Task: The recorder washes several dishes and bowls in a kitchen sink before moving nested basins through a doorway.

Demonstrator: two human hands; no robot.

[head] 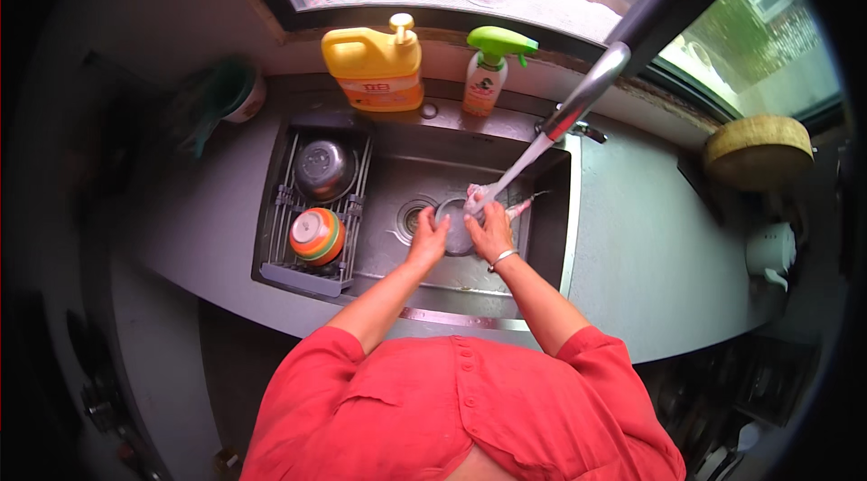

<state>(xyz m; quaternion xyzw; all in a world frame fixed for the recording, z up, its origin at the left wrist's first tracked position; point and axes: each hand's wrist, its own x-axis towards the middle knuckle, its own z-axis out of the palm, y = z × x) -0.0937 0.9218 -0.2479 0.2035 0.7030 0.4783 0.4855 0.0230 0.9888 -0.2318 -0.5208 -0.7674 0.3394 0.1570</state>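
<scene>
A round grey bowl [460, 240], apparently metal, is low in the steel sink [406, 176], just right of the drain [414, 218]. My left hand [428, 237] grips its left rim. My right hand [493, 232], with a bracelet at the wrist, is on its right rim, thumb towards the inside. Running water [518, 169] from the faucet [589, 88] falls by the right fingers. Behind and beside that hand lies a pink-and-white thing [520, 208]; whether it is raw meat or cloth I cannot tell. The right fingertips are partly hidden by water.
In the sink's left side, a drying rack [308, 276] holds an upturned steel bowl [324, 166] and a striped bowl [317, 236]. Behind the sink stand a yellow detergent jug [376, 71] and a green-topped spray bottle [486, 74]. A round wooden block [758, 149] is at the right.
</scene>
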